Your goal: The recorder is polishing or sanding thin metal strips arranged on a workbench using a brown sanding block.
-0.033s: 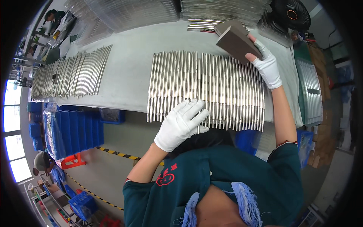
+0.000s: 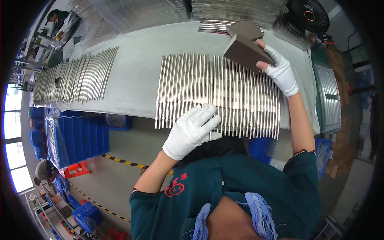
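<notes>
A wide row of shiny metal rods lies side by side on the grey table. My left hand, in a white glove, rests flat with spread fingers on the near ends of the rods. My right hand, also gloved, grips a brown rectangular block tilted over the far right end of the row. A second similar block lies just behind it.
Another row of rods lies at the table's left. Stacks of rods fill the back edge, beside a black fan. More rods sit at the right. Blue bins stand below left, near a person.
</notes>
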### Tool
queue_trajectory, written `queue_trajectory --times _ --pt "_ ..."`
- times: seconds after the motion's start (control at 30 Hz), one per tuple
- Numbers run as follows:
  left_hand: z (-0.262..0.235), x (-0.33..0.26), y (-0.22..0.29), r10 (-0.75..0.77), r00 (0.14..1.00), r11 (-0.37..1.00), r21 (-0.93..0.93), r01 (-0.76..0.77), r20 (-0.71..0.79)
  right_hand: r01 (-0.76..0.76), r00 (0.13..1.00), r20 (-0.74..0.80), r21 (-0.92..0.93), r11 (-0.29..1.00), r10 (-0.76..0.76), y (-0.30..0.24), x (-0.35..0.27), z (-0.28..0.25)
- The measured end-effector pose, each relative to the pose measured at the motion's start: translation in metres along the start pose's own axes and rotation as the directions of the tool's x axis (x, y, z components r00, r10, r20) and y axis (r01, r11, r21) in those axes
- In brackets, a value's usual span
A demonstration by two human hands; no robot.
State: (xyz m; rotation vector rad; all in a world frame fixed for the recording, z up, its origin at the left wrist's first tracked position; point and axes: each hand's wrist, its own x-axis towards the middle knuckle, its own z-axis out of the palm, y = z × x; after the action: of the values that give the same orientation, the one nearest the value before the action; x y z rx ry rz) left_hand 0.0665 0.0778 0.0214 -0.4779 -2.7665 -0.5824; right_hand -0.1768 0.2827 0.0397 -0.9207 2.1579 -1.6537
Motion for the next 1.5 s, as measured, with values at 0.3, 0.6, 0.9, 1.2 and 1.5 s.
queue_trajectory --times 0.3,0.6,0.9,1.2,1.5 --pt "0.000 0.009 -0.001 0.070 0.996 0.997 -0.023 -0.071 -0.057 0.388 0.829 0.520 -0.271 0.881 -0.205 -0.050 0.005 0.062" --pt "0.003 0.003 -0.005 0.072 0.994 0.997 -0.033 -0.075 -0.083 0.320 0.869 0.469 -0.291 0.902 -0.157 -0.049 0.001 0.059" --pt "0.005 0.001 -0.007 0.076 0.994 0.997 -0.007 -0.077 -0.075 0.126 0.990 -0.054 -0.103 0.987 -0.133 -0.016 -0.015 -0.002" --pt "-0.008 0.005 0.000 -0.015 0.991 0.999 0.030 0.011 0.131 0.165 0.797 -0.560 -0.158 0.974 -0.226 0.042 0.013 -0.016" --pt "0.003 0.008 0.003 -0.074 0.987 0.994 0.096 0.060 0.142 0.210 0.796 -0.561 -0.098 0.973 -0.228 0.041 0.013 -0.015"
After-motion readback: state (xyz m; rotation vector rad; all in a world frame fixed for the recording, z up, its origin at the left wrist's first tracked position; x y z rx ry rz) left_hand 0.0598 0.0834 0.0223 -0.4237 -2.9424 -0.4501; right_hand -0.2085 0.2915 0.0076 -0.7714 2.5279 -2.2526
